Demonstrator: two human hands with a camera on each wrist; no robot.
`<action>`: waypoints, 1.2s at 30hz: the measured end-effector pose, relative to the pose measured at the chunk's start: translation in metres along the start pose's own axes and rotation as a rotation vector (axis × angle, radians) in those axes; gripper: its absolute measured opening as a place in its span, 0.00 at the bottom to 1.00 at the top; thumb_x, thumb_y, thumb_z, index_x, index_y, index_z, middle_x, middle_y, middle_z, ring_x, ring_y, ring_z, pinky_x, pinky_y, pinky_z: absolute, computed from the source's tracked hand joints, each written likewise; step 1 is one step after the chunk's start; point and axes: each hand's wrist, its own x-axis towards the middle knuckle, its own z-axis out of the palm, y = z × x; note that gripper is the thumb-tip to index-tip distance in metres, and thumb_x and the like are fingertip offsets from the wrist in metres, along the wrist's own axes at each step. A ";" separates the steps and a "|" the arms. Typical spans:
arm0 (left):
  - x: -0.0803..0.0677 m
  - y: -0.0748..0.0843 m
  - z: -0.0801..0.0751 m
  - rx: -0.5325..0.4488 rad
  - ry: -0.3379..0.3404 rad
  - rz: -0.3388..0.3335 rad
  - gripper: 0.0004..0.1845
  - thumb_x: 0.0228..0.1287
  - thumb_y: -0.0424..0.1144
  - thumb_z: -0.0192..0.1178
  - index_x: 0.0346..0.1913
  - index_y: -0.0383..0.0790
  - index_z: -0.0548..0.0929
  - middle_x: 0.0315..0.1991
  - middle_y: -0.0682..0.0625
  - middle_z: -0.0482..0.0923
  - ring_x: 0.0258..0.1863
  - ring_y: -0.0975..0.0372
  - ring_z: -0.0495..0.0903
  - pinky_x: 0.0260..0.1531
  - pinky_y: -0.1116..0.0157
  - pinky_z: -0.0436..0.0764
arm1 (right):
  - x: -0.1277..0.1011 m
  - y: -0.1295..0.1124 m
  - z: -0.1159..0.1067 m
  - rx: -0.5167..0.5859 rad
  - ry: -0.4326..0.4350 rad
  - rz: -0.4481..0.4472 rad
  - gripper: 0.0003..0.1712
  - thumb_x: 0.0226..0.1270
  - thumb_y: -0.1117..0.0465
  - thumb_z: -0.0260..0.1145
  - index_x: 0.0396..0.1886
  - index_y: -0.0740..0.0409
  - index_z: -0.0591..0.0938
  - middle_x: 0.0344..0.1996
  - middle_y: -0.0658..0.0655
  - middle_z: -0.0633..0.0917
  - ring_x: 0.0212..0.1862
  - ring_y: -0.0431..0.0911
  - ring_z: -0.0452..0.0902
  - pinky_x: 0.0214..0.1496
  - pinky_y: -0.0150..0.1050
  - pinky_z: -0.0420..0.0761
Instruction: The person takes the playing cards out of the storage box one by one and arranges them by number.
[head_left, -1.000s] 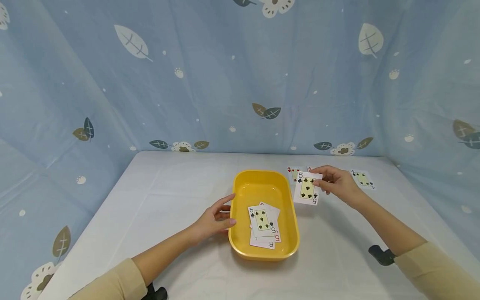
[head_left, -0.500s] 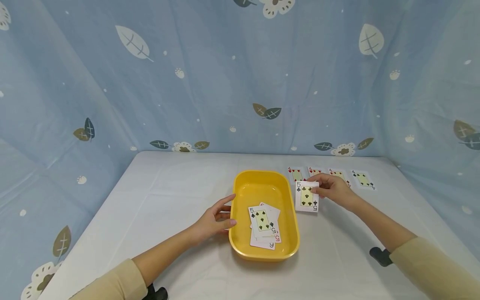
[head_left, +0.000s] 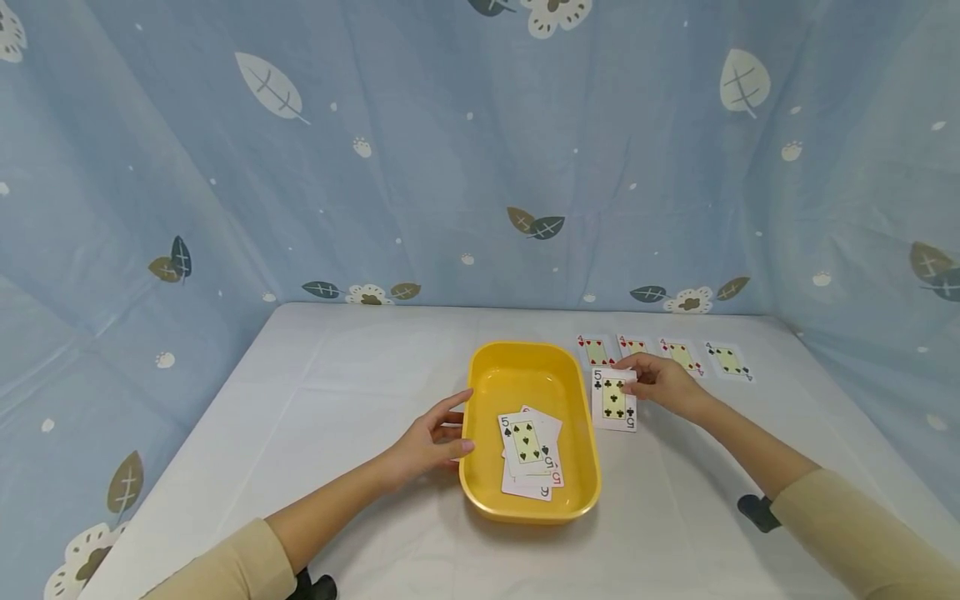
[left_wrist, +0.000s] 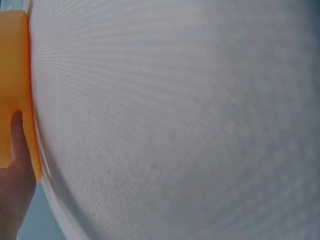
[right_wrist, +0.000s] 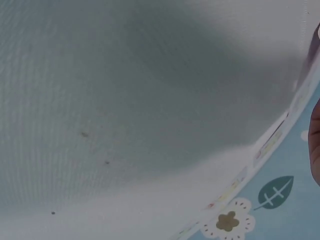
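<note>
- Five of clubs (head_left: 614,399) lies face up on the white table (head_left: 337,392), just right of the yellow tray (head_left: 480,467) and just near of the row of fours (head_left: 663,356); my right hand (head_left: 660,385) pinches its far right corner, fingers curled on it, so I can set it square under that row.
- My left hand (head_left: 431,440) rests on the tray's left wall with relaxed, nearly straight fingers, gripping nothing; I judge it steadies the tray. The left wrist view shows the thumb (left_wrist: 19,140) against the orange-yellow wall.
- Inside the tray, a small loose pile of cards (head_left: 531,454) sits toward the near end, a five of spades on top.
- Room: the card's left edge is close to the tray rim, its far edge close to the leftmost four. The table is bare to the right of and nearer than the card.
- The right wrist view shows only tablecloth and curtain.
</note>
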 end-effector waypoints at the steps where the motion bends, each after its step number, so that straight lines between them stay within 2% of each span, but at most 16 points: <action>1: 0.000 0.000 0.000 0.000 0.000 0.000 0.42 0.61 0.40 0.64 0.74 0.48 0.52 0.64 0.34 0.58 0.61 0.45 0.66 0.45 0.55 0.83 | 0.001 0.001 0.001 -0.009 0.003 0.001 0.20 0.60 0.65 0.68 0.53 0.62 0.78 0.32 0.56 0.77 0.29 0.44 0.70 0.28 0.30 0.78; 5: 0.000 0.000 0.000 0.005 0.003 -0.001 0.42 0.61 0.40 0.64 0.74 0.48 0.52 0.64 0.34 0.58 0.62 0.45 0.66 0.45 0.55 0.83 | 0.004 0.004 0.003 -0.062 0.009 0.006 0.20 0.60 0.63 0.68 0.52 0.61 0.79 0.30 0.54 0.76 0.30 0.44 0.69 0.26 0.27 0.73; 15: 0.000 0.002 0.001 0.023 0.014 -0.001 0.42 0.61 0.40 0.64 0.74 0.48 0.53 0.64 0.34 0.60 0.61 0.45 0.66 0.45 0.55 0.83 | 0.008 0.008 0.006 -0.215 -0.060 -0.004 0.19 0.59 0.64 0.69 0.51 0.58 0.78 0.23 0.51 0.71 0.27 0.43 0.66 0.25 0.28 0.68; 27: -0.001 0.003 0.001 0.028 0.017 -0.001 0.42 0.62 0.40 0.63 0.74 0.47 0.52 0.64 0.33 0.59 0.62 0.44 0.66 0.45 0.55 0.83 | 0.011 0.006 0.010 -0.238 -0.102 -0.051 0.18 0.61 0.64 0.67 0.50 0.61 0.78 0.20 0.50 0.70 0.26 0.42 0.64 0.25 0.29 0.67; 32: -0.002 0.004 0.002 0.029 0.016 0.001 0.42 0.62 0.41 0.64 0.74 0.46 0.52 0.64 0.33 0.59 0.62 0.44 0.66 0.45 0.55 0.83 | 0.014 0.003 0.010 -0.281 -0.102 -0.041 0.18 0.59 0.64 0.69 0.49 0.63 0.79 0.27 0.53 0.75 0.29 0.43 0.67 0.28 0.30 0.72; 36: -0.002 0.004 0.002 0.036 0.021 -0.001 0.42 0.62 0.40 0.63 0.74 0.46 0.52 0.64 0.33 0.60 0.61 0.44 0.66 0.45 0.55 0.83 | 0.015 -0.002 0.011 -0.324 -0.102 0.022 0.21 0.57 0.61 0.71 0.50 0.63 0.78 0.37 0.59 0.78 0.32 0.45 0.70 0.34 0.32 0.78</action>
